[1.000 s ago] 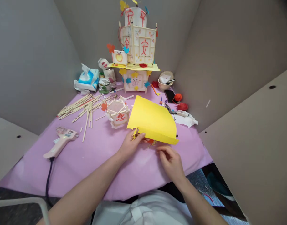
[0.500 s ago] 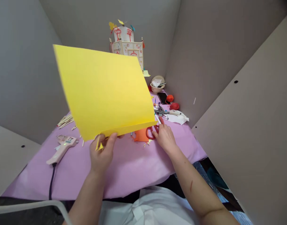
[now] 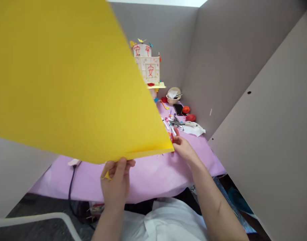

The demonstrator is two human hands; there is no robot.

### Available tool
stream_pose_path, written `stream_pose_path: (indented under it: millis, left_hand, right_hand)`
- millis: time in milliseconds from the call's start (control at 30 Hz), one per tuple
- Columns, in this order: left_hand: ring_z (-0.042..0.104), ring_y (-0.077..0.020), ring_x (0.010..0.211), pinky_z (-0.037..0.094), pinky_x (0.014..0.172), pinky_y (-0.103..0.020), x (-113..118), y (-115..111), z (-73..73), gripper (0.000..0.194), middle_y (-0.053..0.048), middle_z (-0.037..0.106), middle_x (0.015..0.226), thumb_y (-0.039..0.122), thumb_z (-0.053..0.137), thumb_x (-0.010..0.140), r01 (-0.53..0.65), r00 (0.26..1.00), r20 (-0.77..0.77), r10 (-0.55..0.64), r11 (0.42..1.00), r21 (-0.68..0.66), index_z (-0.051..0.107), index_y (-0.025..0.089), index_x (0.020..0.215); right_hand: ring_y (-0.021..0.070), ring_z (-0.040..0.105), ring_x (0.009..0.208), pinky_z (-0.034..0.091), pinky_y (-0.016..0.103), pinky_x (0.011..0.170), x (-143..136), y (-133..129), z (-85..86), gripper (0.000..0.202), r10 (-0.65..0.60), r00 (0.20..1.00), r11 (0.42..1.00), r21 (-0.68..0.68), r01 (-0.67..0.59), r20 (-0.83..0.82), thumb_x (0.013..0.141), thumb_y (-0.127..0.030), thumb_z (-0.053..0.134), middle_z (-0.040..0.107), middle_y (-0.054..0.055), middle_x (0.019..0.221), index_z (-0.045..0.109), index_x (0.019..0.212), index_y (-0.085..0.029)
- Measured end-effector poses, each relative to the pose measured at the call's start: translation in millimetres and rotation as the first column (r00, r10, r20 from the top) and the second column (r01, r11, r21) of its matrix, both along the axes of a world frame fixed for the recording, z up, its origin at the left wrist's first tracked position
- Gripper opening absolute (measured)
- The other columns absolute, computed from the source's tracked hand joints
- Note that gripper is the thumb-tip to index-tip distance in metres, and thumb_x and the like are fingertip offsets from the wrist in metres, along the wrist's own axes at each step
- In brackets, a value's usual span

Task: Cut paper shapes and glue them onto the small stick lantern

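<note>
A large yellow sheet (image 3: pixel 75 83) fills the upper left of the head view, with a narrow fold along its lower right edge. My left hand (image 3: pixel 118 174) pinches that lower edge, and a small yellow scrap (image 3: pixel 107 175) shows between its fingers. At the sheet's lower right corner, my right hand (image 3: pixel 182 146) is closed around the red-handled scissors (image 3: pixel 172 138), which are partly hidden by the sheet. White markers (image 3: pixel 172 128) lie just beyond my right hand.
Behind stands a paper lantern (image 3: pixel 150 68) with red characters. A bowl (image 3: pixel 173 97), a black phone (image 3: pixel 178 109), red yarn balls (image 3: pixel 190 117) and pliers (image 3: pixel 177 122) lie at the back right. A black cord (image 3: pixel 70 190) hangs at the left.
The yellow sheet has come nearer and spread up and left, covering the sticks and most of the glue gun. The view has shifted. My right hand has closed on the scissors.
</note>
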State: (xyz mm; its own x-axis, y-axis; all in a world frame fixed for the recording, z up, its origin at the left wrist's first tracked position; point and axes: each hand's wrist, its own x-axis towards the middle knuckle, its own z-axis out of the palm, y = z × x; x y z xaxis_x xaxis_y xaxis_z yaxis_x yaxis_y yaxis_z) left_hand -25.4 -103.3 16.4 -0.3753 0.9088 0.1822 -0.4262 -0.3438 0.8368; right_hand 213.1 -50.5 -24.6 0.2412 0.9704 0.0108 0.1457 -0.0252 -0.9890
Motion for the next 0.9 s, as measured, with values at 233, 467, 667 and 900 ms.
stream_pose_path:
  millis: [233, 467, 667, 900]
  left_hand:
    - [0.062, -0.0099, 0.057, 0.053, 0.062, -0.024, 13.5, -7.2, 11.2, 0.037, 0.006, 0.057, 0.063, 0.019, 0.072, 0.070, 0.144, 0.989, -0.009, -0.145, 0.987, -0.067, 0.035, 0.018, 0.063]
    - [0.062, -0.0102, 0.058, 0.050, 0.063, -0.023, 1.4, 4.0, -0.8, 0.033, 0.007, 0.052, 0.062, 0.028, 0.071, 0.070, 0.172, 0.943, -0.262, -0.207, 0.973, -0.153, 0.040, 0.018, 0.068]
    - [0.060, -0.0090, 0.062, 0.050, 0.062, -0.023, 22.4, 31.8, 1.6, 0.033, 0.002, 0.061, 0.078, 0.030, 0.073, 0.067, 0.258, 0.941, -0.188, -0.282, 0.956, -0.141, 0.057, 0.016, 0.092]
    - [0.063, -0.0111, 0.071, 0.048, 0.060, -0.021, 91.9, 41.4, -27.8, 0.036, -0.007, 0.069, 0.097, 0.027, 0.077, 0.064, 0.702, 0.701, 0.084, -0.708, 0.665, -0.257, 0.065, 0.015, 0.096]
  right_hand:
    - [0.0123, 0.044, 0.049, 0.033, 0.027, 0.049, -20.9, -52.0, -0.3, 0.025, 0.210, 0.891, 0.965, 0.235, -0.121, -0.402, 0.071, -0.040, 0.067, 0.049, -0.004, 0.052, 0.050, 0.071, -0.022]
    - [0.0132, 0.050, 0.056, 0.040, 0.028, 0.055, -22.0, -77.9, 18.1, 0.032, 0.197, 0.873, 0.960, 0.267, -0.080, -0.447, 0.066, -0.037, 0.073, 0.054, -0.003, 0.065, 0.051, 0.084, -0.022]
    - [0.0110, 0.052, 0.059, 0.044, 0.026, 0.055, -29.8, -78.2, 5.0, 0.036, -0.072, 0.909, 0.960, 0.218, 0.175, -0.411, 0.065, -0.029, 0.076, 0.052, -0.004, 0.073, 0.047, 0.085, -0.022]
    - [0.0121, 0.055, 0.062, 0.047, 0.026, 0.057, -27.8, -57.9, -14.0, 0.037, -0.269, 0.900, 0.917, 0.193, 0.348, -0.343, 0.064, -0.031, 0.076, 0.055, -0.003, 0.075, 0.047, 0.084, -0.021]
